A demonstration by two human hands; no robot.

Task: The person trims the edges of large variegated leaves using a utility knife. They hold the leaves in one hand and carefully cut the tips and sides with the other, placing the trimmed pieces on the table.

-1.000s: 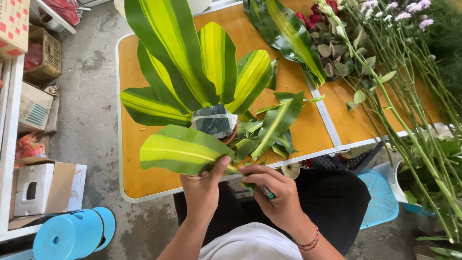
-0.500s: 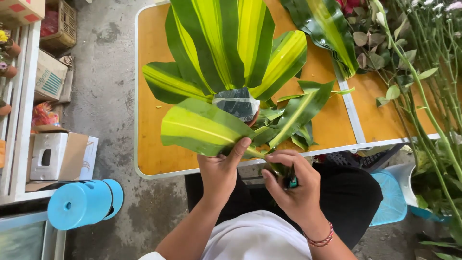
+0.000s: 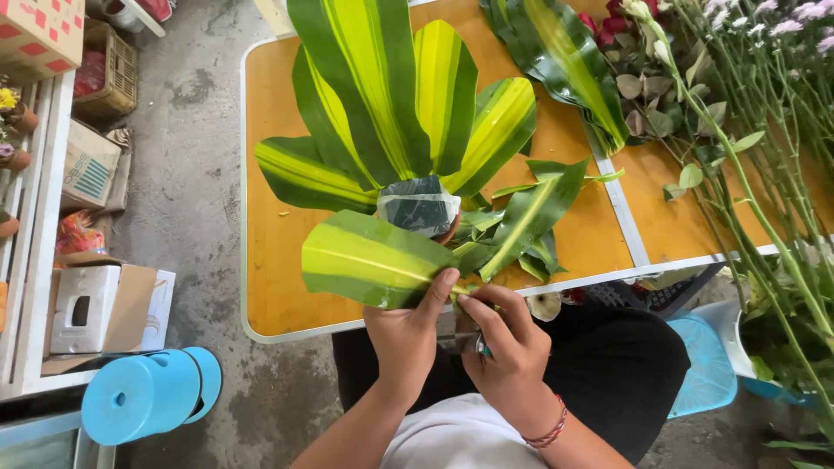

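A fan of broad green-and-yellow striped leaves (image 3: 395,113) spreads over an orange table (image 3: 269,287), rising from a wrapped block (image 3: 419,204) at its centre. One striped leaf (image 3: 369,260) lies near the front edge. My left hand (image 3: 408,334) pinches the base of this leaf. My right hand (image 3: 508,352) is closed around the leaf's stem end and a small tool, mostly hidden by the fingers. Both hands meet just over the table's front edge, above my lap.
More striped leaves (image 3: 565,61) and red blooms (image 3: 612,22) lie at the back right. Long flower stems (image 3: 764,165) stand along the right. A blue plastic stool (image 3: 143,395), cardboard boxes (image 3: 87,165) and a shelf (image 3: 26,287) are at the left on concrete floor.
The view has shifted slightly, and the table sits more to the right in it. My hands stay on the front leaf's base, with the right hand tucked closer to the stem.
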